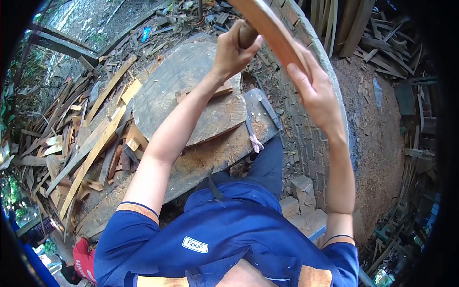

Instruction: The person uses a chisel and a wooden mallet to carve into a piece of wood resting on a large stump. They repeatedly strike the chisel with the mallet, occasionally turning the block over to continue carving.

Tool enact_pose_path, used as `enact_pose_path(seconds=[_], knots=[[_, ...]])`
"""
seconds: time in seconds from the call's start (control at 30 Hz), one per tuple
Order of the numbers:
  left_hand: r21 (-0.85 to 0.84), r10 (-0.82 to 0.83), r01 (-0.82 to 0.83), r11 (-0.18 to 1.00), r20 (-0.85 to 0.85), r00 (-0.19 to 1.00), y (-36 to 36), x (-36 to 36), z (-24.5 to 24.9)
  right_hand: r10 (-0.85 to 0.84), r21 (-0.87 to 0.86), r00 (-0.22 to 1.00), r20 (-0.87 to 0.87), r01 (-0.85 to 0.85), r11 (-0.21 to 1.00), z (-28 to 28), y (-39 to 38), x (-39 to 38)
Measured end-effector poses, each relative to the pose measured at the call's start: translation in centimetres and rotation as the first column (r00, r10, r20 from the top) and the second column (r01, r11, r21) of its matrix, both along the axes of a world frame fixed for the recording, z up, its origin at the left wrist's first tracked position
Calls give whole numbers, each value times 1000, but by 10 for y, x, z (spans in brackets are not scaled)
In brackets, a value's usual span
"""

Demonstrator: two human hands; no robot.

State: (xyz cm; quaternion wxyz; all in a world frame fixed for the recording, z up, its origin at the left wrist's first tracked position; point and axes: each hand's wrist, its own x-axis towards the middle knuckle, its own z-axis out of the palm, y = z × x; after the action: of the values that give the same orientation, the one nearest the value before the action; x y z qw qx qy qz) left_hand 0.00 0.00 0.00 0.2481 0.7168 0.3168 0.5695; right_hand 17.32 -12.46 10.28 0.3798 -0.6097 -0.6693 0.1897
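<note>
My left hand point(234, 52) is wrapped round a stubby round wooden handle point(247, 35), whose far end is hidden behind the curved wooden piece. My right hand point(315, 86) grips the lower end of that smooth, curved wooden piece point(273, 33), which rises past the top edge of the view. Below my left forearm sits a thick round wood slab point(167, 95), its top worn and grey. A small wooden block point(223, 89) lies on the slab, partly covered by my forearm.
Offcuts and long strips point(95, 158) pile up at the left. A workbench point(210, 158) strewn with sawdust supports the slab. A cloth-wrapped tool end point(256, 143) lies near its edge. Bricks point(302, 189) stand by my leg. A person in red point(84, 258) is at lower left.
</note>
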Motion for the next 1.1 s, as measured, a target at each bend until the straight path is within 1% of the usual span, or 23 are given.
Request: enact_pose_path(seconds=[0.07,0.1,0.17,0.23,0.3,0.33,0.37,0.43,0.47,0.5,0.53,0.57,0.6,0.63,0.7,0.73,0.77,0.83,0.9,0.97,1.03,1.07,1.1], knots=[[32,21,-21,999,1,1000,5,1,-4,53,-21,995,80,-52,998,-7,2,4],[43,28,-29,999,27,999,6,9,5,59,-10,993,106,-59,998,11,-1,4],[46,0,-1,999,33,999,4,11,2,5,91,945,-328,27,995,27,-7,-12],[-13,-30,30,999,24,999,-1,12,3,-13,80,954,-301,39,996,13,-5,-10],[-19,-21,22,1000,47,999,-2,11,8,56,-137,998,12,-54,989,1,-3,-2],[-9,-29,29,1000,57,998,2,13,10,33,-75,999,35,-30,997,4,-5,2],[-4,-23,23,1000,58,998,2,12,9,35,-78,998,44,-31,996,6,-9,3],[-22,-6,7,1000,51,999,-2,11,1,-128,-105,935,-332,98,990,13,-19,-12],[-38,-8,12,999,87,996,-4,11,-1,-110,-162,941,-321,60,985,12,-19,-19],[-41,-18,23,999,124,992,-2,13,0,43,-152,995,-84,-56,987,-5,-17,-16],[-52,-2,13,999,220,976,2,13,-5,41,-152,995,-86,-54,987,-14,-21,-17],[-74,90,-78,994,173,981,8,5,-10,47,-150,996,-77,-58,987,-19,-22,-16],[-145,112,-79,986,239,965,13,-8,-7,14,-228,990,-141,-46,973,-21,-25,-14],[-228,139,-73,971,290,947,13,-25,-9,17,-235,989,-144,-51,971,-28,-33,-16],[-328,282,-97,940,582,763,7,-56,-13,-132,-352,898,-420,-28,936,-44,-42,-19],[-402,387,-146,904,625,678,4,-75,-24,-127,-281,876,-466,-11,960,-64,-46,-21],[-472,480,-179,863,656,582,3,-95,-41,-168,-355,882,-441,1,935,-73,-51,-20],[-670,682,-172,722,647,341,1,-130,-79,-146,-350,891,-430,-16,937,-99,-60,-20],[-865,868,-119,487,495,-45,-19,-137,-62,-110,-346,919,-379,-31,938,-122,-70,-17],[-872,860,-18,488,485,-157,-27,-165,-64,-112,-340,926,-360,-18,940,-123,-83,-21],[-759,761,-52,649,649,27,-32,-191,-71,-146,-358,943,-298,32,933,-120,-95,-25],[-612,597,22,791,778,194,-34,-201,-71,-161,-373,940,-300,40,927,-126,-100,-24],[-605,551,47,795,751,365,-39,-195,-51,-162,-368,940,-299,43,929,-125,-102,-24]])
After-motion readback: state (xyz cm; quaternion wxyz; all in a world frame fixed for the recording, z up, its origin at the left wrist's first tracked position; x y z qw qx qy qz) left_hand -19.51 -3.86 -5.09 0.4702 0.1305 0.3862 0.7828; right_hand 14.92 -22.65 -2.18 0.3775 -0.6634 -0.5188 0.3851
